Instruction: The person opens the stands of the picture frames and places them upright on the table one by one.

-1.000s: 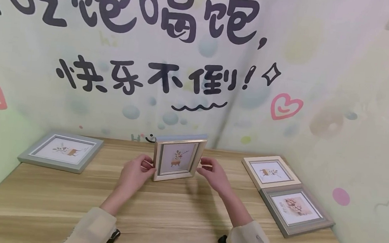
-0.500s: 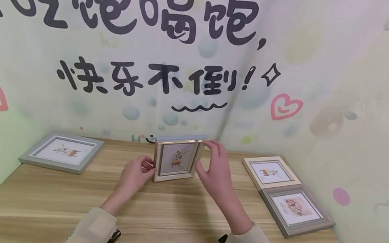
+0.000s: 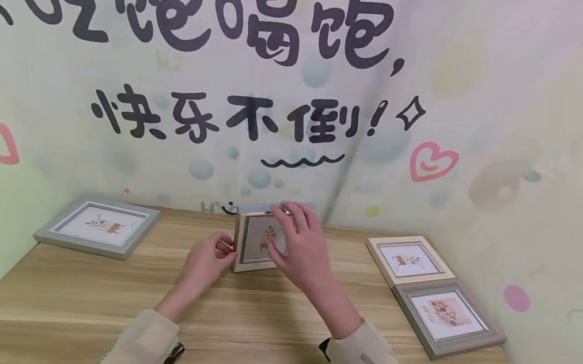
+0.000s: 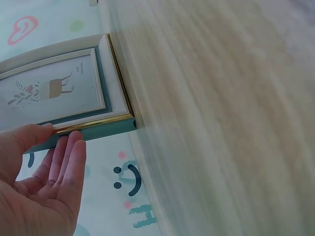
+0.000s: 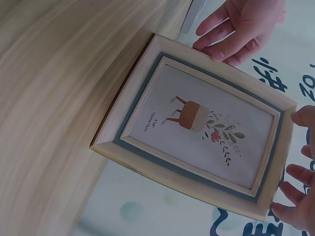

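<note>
A cream picture frame [image 3: 253, 247] with a gold edge stands upright on the wooden table near the back wall, its potted-plant print facing me. My left hand [image 3: 206, 261] holds its left side; in the left wrist view that hand's [image 4: 49, 182] thumb lies along the edge of the frame [image 4: 54, 88] and the fingertips touch its side. From above, my right hand [image 3: 306, 252] grips the top edge and covers the right part of the print. In the right wrist view the whole front of the frame [image 5: 216, 128] shows, with the right hand [image 5: 304, 196] at its top edge.
A grey picture frame [image 3: 97, 227] lies flat at the table's left. Over on the right, a cream frame [image 3: 409, 260] and a grey-brown frame [image 3: 448, 317] lie flat against each other. A printed wall [image 3: 192, 190] rises directly behind the table [image 3: 216, 326].
My right hand has gone from the frame's lower right side up to its top right corner, then leftward along the top edge. The left hand keeps its hold, and the frame stays upright.
</note>
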`<state>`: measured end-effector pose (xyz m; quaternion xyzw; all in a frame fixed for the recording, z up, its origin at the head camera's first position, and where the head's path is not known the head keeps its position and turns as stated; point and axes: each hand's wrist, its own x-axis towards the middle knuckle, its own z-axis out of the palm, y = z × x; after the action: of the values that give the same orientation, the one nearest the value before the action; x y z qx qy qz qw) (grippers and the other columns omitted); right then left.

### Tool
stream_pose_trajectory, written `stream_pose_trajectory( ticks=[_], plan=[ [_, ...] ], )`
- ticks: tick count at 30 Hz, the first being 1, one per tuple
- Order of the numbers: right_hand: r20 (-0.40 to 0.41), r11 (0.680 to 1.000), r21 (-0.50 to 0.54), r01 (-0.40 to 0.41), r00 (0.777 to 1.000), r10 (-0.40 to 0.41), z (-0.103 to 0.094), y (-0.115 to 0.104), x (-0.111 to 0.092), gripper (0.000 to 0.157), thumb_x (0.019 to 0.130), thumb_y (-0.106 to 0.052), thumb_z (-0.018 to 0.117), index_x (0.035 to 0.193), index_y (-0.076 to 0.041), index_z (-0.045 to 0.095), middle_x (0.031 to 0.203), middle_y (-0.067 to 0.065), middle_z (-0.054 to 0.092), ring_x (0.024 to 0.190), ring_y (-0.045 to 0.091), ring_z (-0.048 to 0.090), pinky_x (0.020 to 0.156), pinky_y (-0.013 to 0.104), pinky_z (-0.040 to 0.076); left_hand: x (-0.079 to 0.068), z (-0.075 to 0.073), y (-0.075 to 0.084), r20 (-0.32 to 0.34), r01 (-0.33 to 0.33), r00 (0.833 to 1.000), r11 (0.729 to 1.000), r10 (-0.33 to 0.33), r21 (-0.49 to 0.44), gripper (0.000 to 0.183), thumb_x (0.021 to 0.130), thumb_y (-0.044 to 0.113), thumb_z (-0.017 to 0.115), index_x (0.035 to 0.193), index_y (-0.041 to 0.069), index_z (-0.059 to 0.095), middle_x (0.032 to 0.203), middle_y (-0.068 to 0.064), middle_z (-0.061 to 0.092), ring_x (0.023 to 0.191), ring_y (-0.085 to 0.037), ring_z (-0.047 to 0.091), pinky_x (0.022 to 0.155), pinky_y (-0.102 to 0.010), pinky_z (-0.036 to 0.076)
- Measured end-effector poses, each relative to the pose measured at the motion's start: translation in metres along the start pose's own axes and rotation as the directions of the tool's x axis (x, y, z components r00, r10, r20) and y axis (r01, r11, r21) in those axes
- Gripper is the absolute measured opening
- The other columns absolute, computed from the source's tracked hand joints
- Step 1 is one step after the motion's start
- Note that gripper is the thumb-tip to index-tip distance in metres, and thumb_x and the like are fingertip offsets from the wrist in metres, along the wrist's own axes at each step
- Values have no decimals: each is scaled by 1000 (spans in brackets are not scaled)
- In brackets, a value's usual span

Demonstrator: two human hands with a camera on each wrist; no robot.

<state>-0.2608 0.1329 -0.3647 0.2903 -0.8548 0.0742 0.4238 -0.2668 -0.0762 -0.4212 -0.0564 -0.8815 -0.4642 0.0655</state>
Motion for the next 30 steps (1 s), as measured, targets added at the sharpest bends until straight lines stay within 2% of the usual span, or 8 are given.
stream_pose_trajectory(
  ticks=[5, 15, 25, 30],
  plan=[
    [11, 1000, -26, 13, 1000, -13, 5, -1, 2, 64, 77, -32, 83, 133, -15, 59, 126, 7, 59, 119, 27, 53, 104, 41, 48, 1, 1, 1, -5, 1, 1000, 1000, -1, 8, 20, 89, 11, 72, 105, 2, 64, 92, -11, 73, 85, -23, 73, 75, -37, 61],
    [46, 999, -38, -18, 999, 20, 4, -4, 2, 60, 79, -35, 80, 132, -15, 60, 126, 7, 58, 115, 27, 51, 101, 41, 48, 0, 2, 1, -7, -10, 1000, 1000, 10, 18, 20, 88, 9, 73, 104, 3, 64, 90, -10, 73, 84, -23, 73, 73, -36, 61],
    [74, 999, -24, -47, 996, 49, 3, -2, -1, 58, 83, -40, 77, 132, -15, 60, 127, 8, 56, 118, 27, 50, 108, 44, 46, -5, 4, 3, 6, -32, 999, 998, 31, 58, 20, 86, 12, 75, 102, 7, 64, 88, -5, 73, 81, -18, 72, 69, -33, 60],
    [42, 998, 35, -49, 998, 47, 5, 1, -2, 57, 81, -39, 79, 127, -14, 59, 123, 10, 56, 112, 28, 50, 98, 41, 51, -9, 6, 7, 20, -63, 998, 993, 61, 98, 18, 85, 13, 75, 98, 9, 63, 82, -2, 72, 76, -14, 70, 66, -30, 58]
  ],
)
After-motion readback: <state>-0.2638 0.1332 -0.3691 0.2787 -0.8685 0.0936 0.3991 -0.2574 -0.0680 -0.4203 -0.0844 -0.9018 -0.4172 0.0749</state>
